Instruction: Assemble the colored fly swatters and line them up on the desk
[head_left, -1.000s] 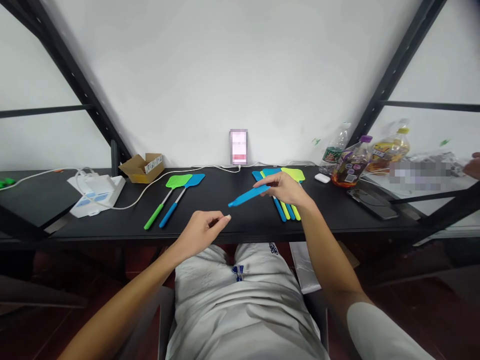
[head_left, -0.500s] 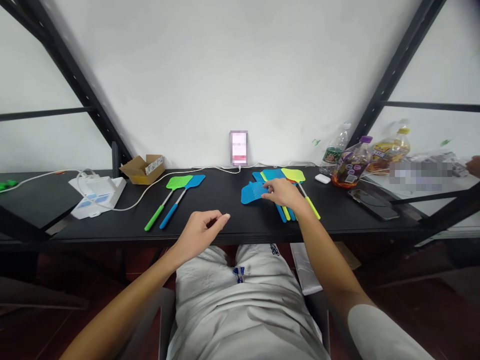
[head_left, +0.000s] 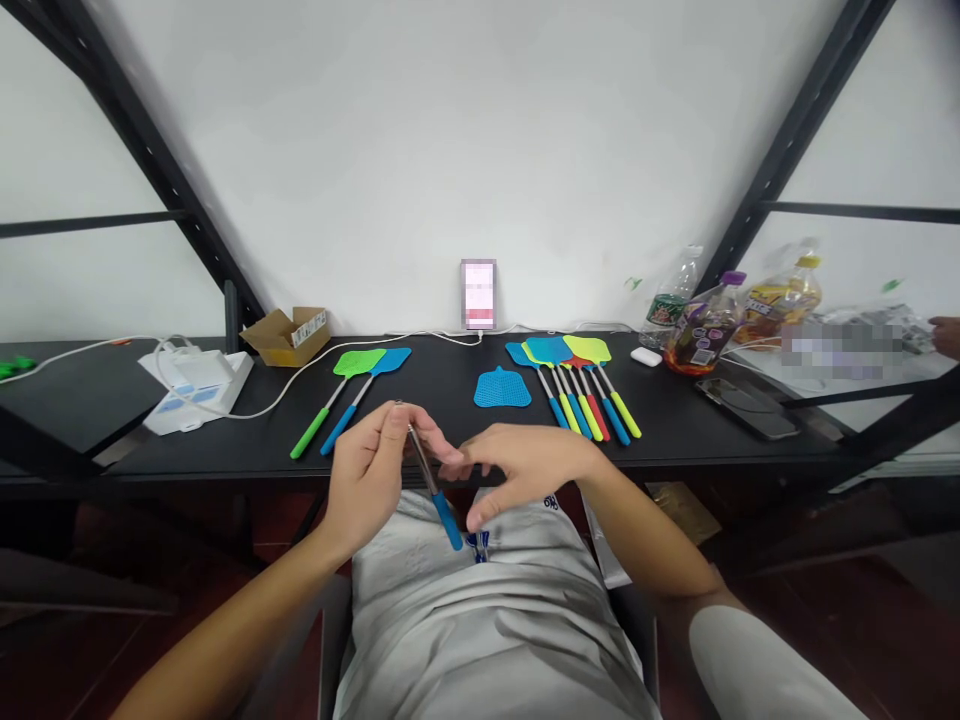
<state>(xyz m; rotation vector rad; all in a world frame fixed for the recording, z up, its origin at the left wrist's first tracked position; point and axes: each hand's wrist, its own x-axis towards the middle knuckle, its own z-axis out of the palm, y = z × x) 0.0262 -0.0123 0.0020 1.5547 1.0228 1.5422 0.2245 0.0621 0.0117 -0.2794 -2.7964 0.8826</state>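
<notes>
In the head view my left hand [head_left: 371, 470] pinches a fly swatter handle [head_left: 446, 520], a thin metal rod with a blue grip, tilted over my lap. Close beside it is my right hand [head_left: 532, 465], its thumb and fingers apart around no visible object, its fingertips near those of the left. A loose blue fly swatter head [head_left: 502, 388] lies flat on the black table beyond my hands. Right of it, several assembled fly swatters [head_left: 570, 385] with blue, yellow and red grips lie fanned and overlapping. On the left rest a green fly swatter [head_left: 319, 415] and a blue fly swatter [head_left: 352, 410].
A phone [head_left: 478, 295] leans on the wall, with a white cable by it. An open cardboard box [head_left: 289, 340] and white power strip [head_left: 199, 390] sit left. Bottles [head_left: 705, 325], a white case [head_left: 646, 357] and a dark phone [head_left: 746, 408] are right. Another person's hand [head_left: 946, 336] shows far right.
My right hand has left the blue swatter head, which now lies flat, and moved back toward my left hand. A blue-gripped handle now shows in my left hand.
</notes>
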